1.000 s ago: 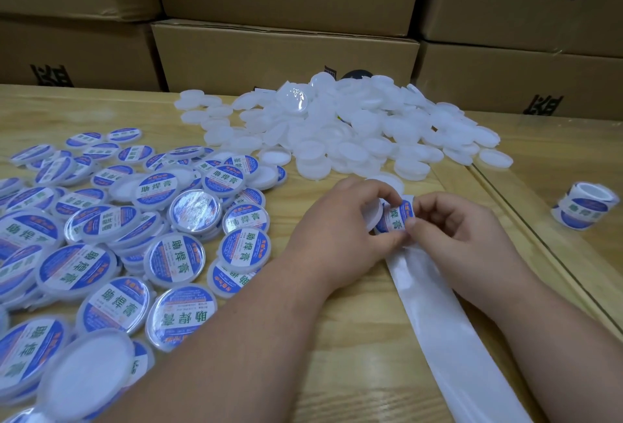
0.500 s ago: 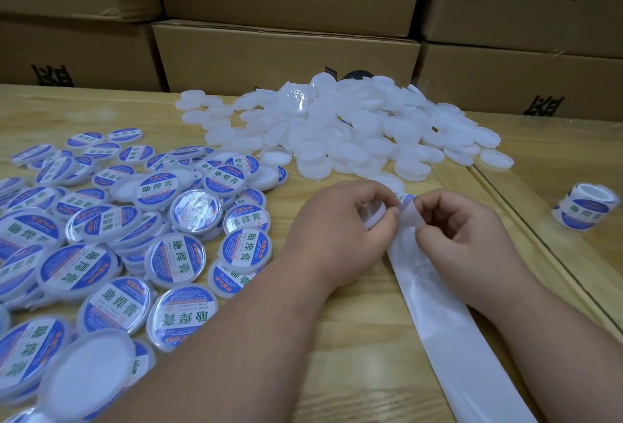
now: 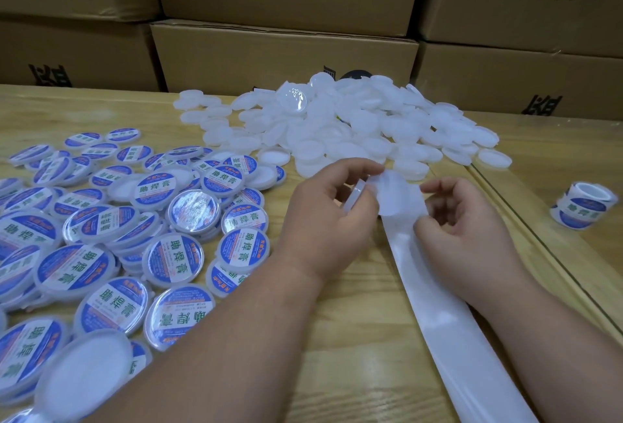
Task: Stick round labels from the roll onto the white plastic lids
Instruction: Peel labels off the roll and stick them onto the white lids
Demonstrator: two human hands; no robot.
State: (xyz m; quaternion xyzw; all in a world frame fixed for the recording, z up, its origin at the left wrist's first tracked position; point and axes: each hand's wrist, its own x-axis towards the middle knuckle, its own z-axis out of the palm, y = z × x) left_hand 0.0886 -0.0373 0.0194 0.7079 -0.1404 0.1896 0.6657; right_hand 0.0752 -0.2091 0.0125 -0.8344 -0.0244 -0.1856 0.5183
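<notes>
Two hands are held together over the table [image 3: 337, 338]. A white lid [image 3: 354, 198], seen edge-on, is gripped by the left hand [image 3: 323, 220]. A peeled label [image 3: 392, 195] is pinched at its top edge by the left fingertips and at its lower edge by the right hand [image 3: 462, 220], just beside the lid. The empty backing strip [image 3: 448, 321] is trailed toward the camera. Plain lids [image 3: 371, 125] are heaped behind, labelled lids [image 3: 101, 237] at left, the roll [image 3: 583, 205] at right.
</notes>
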